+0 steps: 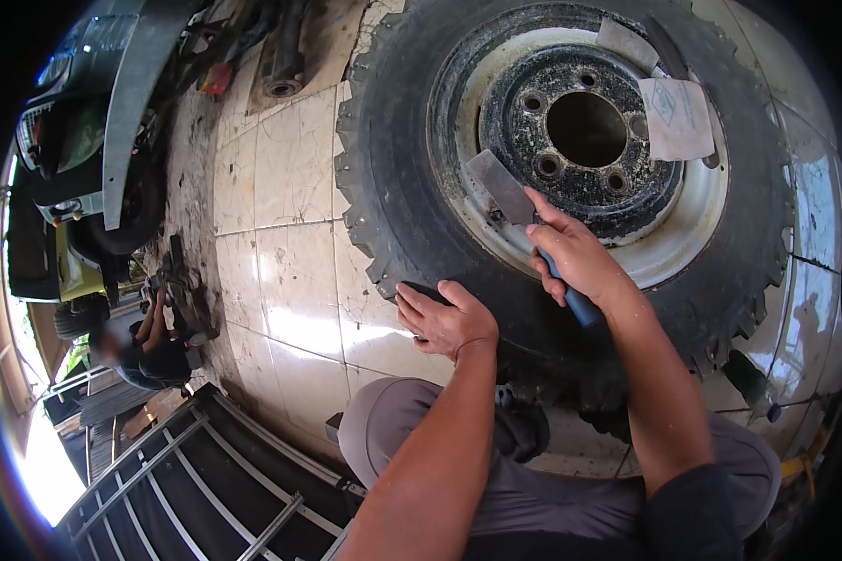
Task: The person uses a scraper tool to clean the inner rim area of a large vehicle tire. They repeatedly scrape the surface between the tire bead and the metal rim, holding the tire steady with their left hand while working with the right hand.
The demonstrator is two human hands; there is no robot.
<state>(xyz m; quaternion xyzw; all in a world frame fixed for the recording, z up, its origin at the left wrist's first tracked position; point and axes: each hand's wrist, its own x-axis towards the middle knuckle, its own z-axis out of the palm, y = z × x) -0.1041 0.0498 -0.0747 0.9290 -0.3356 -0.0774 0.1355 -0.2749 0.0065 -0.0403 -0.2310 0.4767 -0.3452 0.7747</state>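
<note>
A large black off-road tyre (393, 140) lies flat on the tiled floor, mounted on a worn white and black steel wheel rim (571, 201). My right hand (575, 257) is closed around the blue handle of a putty knife (500, 182). Its wide metal blade lies over the rim's lower left edge. With its thumb apart from the fingers, my left hand (447, 320) rests on the tyre's near-left edge. A sheet of sandpaper (675, 120), printed side up, covers part of a long dark tool (666, 49) on the wheel's right. Another grey piece of sandpaper (629, 45) lies beside it.
A metal-framed dark panel (206, 486) stands at the lower left. Beyond it a co-worker (154, 341) crouches by dark parts. A vehicle (75, 140) is at far left, a metal shaft (285, 56) on cardboard at the top. A dark green object (750, 381) lies right.
</note>
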